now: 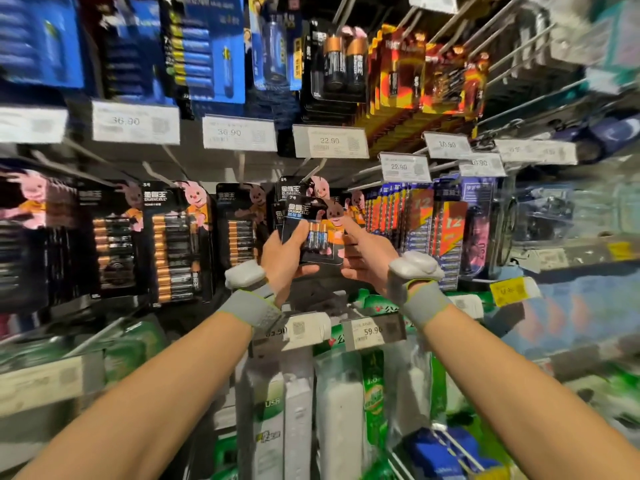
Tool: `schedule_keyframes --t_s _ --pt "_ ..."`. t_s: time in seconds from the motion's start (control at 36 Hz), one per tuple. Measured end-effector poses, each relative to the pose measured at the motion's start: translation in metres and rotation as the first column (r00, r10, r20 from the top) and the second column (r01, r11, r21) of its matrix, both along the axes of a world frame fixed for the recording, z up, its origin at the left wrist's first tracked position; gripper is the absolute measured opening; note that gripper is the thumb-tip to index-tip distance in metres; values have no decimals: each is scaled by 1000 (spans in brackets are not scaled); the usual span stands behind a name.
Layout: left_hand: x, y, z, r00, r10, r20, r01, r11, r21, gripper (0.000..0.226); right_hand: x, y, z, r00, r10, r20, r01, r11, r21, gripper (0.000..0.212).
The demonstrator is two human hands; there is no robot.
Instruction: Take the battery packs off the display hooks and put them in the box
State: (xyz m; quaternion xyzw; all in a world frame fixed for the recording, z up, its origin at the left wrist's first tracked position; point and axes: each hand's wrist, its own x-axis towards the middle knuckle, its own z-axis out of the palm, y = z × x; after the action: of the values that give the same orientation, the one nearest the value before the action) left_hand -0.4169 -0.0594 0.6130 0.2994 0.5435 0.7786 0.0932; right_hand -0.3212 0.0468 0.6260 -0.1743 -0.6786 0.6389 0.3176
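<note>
Currently both hands are on one black battery pack [313, 221], held up just in front of the middle hook row. My left hand [284, 258] grips its left side, thumb across the front, fingers underneath. My right hand [369, 256] holds the right edge: index finger straight up, other fingers curled at the lower corner. More hanging packs [294, 192] sit right behind it, below the 22.90 price tag [330, 142].
</note>
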Motion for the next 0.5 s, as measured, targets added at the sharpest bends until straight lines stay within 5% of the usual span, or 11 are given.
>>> schedule_keyframes --t_s 0.25,0.44,0.5 --pt "27 -15 -3 997 -74 1 74 996 -40 32 22 -15 -14 998 -49 -35 54 987 154 32" --pt "38 -28 -3 986 -163 46 162 986 30 24 42 -21 -12 996 -17 -83 25 995 92 10" --pt "40 -31 -2 984 -167 56 164 985 50 25 47 -22 -11 994 -34 -100 41 997 68 18"
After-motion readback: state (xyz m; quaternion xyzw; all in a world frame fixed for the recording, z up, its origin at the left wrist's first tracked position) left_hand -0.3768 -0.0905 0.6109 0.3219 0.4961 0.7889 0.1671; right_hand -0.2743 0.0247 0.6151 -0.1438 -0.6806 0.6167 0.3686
